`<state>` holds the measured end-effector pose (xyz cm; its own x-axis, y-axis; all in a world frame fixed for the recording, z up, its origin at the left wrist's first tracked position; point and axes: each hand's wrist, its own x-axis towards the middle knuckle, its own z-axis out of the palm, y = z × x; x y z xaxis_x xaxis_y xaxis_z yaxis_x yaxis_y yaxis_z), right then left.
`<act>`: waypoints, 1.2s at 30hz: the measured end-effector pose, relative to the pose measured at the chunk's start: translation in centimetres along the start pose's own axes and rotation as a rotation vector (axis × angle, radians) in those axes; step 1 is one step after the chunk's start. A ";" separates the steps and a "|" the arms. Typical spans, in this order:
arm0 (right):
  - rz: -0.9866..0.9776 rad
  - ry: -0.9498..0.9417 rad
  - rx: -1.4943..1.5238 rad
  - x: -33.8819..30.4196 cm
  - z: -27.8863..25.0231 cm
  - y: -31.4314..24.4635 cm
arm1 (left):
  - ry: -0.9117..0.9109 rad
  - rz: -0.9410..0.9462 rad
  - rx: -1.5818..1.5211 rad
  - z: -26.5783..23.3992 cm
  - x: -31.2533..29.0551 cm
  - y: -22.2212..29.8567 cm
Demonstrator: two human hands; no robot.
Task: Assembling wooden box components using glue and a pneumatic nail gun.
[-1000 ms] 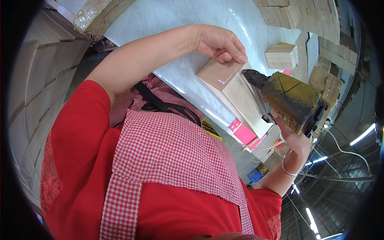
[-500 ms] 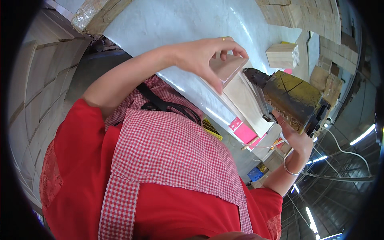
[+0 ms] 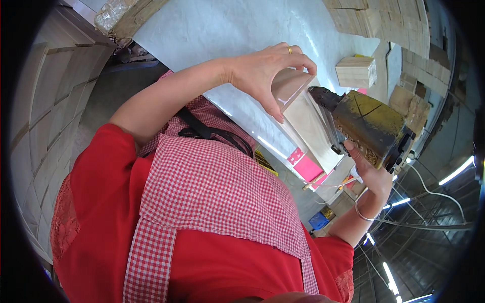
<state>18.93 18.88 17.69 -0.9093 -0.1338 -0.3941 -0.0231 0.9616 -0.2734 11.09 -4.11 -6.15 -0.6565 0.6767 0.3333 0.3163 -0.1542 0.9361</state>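
Note:
A pale wooden box (image 3: 312, 129), open-topped and drawer-like, lies on the worktable and points toward its right end. My left hand (image 3: 262, 73) spans the box's far end panel, thumb on the near edge and fingers on the opposite edge. In my right hand (image 3: 373, 177) is a worn yellow and black nail gun (image 3: 371, 118); its dark nose rests at or very near the box's right long side. The thumb shows, but the gun's body hides the other fingers.
The worktable (image 3: 222, 35) has a shiny pale cover with pink patches (image 3: 308, 166) at its near end. A small stack of boards (image 3: 356, 71) stands beyond the gun. More wooden boards (image 3: 379, 22) are piled behind. A white hose (image 3: 439, 192) hangs at right; stacked panels (image 3: 55, 96) rise at left.
My left hand has shifted very slightly along the panel, its grip kept. The nail gun and the box stay almost where they were.

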 end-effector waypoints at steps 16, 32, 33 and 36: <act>0.303 0.128 0.181 1.4 -0.2 -0.7 | 0.001 0.013 -0.096 0.4 0.0 -0.6; -0.028 0.131 0.036 2.5 -0.6 1.6 | 0.004 0.018 -0.089 0.4 -0.1 -0.4; -0.028 0.133 0.036 2.5 -0.7 1.4 | 0.005 0.016 -0.089 0.5 -0.2 -0.3; 0.178 0.112 0.110 2.3 -0.8 0.0 | 0.037 0.006 -0.062 0.8 -1.0 -0.3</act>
<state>16.54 18.79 17.46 -0.9355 0.0689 -0.3466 0.1817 0.9351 -0.3043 12.23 -4.17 -6.87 -0.6800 0.6486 0.3419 0.2779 -0.2036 0.9388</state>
